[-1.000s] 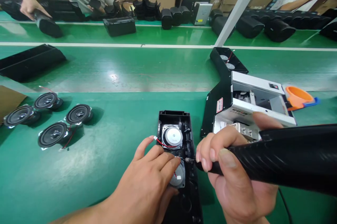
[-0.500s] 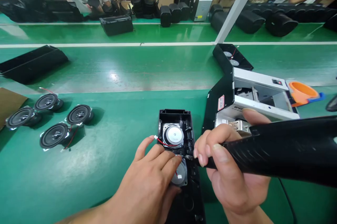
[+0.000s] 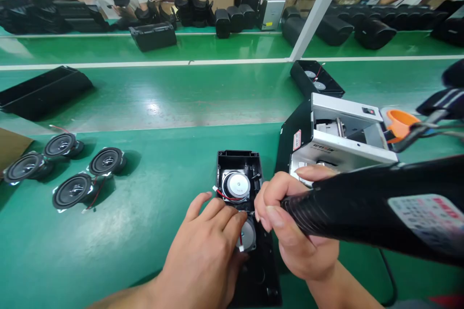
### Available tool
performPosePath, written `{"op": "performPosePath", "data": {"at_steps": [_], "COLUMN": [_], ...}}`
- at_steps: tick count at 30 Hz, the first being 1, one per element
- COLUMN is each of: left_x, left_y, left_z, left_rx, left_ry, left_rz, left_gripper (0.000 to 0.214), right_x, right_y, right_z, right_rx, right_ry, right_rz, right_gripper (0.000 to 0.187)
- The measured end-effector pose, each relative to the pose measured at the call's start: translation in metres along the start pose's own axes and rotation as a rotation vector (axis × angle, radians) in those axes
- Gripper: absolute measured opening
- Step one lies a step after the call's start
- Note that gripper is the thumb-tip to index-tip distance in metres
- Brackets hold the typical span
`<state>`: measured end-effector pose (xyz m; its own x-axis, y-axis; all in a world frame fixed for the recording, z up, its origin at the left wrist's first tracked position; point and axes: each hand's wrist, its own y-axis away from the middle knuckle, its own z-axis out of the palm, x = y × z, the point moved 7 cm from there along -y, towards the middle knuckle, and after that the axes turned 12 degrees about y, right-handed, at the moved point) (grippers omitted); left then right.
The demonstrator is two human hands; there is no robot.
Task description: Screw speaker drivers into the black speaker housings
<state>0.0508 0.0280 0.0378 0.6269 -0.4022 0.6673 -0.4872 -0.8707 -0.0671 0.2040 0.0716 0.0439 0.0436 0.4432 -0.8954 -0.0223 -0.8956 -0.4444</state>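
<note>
A black speaker housing (image 3: 237, 159) lies open on the green table, with one round driver (image 3: 236, 186) in its upper part and a second driver (image 3: 248, 236) below it. My left hand (image 3: 208, 251) rests flat on the housing, fingers touching the lower driver. My right hand (image 3: 290, 224) grips a black electric screwdriver (image 3: 366, 207), whose tip is hidden behind my fingers above the housing's middle. A thin red wire (image 3: 226, 196) runs across the upper driver.
Several loose speaker drivers (image 3: 72, 190) lie at the left. A silver and black machine (image 3: 337, 135) stands right of the housing, an orange dish (image 3: 398, 123) beyond it. Black trays (image 3: 43, 89) and another housing (image 3: 315, 77) sit on the belt. People work across the table.
My right hand has tilted the screwdriver and moved left over the housing, hiding the bit. The view shifted slightly right. A person at the far left has lifted a black speaker.
</note>
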Motion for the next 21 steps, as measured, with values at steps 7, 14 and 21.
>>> {"op": "performPosePath", "data": {"at_steps": [7,14,21], "left_x": [0.004,0.002,-0.01], "left_y": [-0.001,-0.002,-0.009], "left_z": [-0.001,-0.004,-0.006], "left_rx": [0.039,0.051,0.065], "left_ry": [-0.012,0.0,-0.098], "left_rz": [0.016,0.029,0.09], "left_gripper": [0.02,0.021,0.043], "right_x": [0.005,-0.004,-0.041], "right_y": [0.001,-0.003,-0.024], "right_z": [0.007,0.015,-0.012], "right_rx": [-0.067,-0.056,0.18], "right_ry": [-0.006,0.016,-0.138], "right_rz": [0.013,-0.091,-0.213], "right_gripper": [0.031,0.056,0.031]}}
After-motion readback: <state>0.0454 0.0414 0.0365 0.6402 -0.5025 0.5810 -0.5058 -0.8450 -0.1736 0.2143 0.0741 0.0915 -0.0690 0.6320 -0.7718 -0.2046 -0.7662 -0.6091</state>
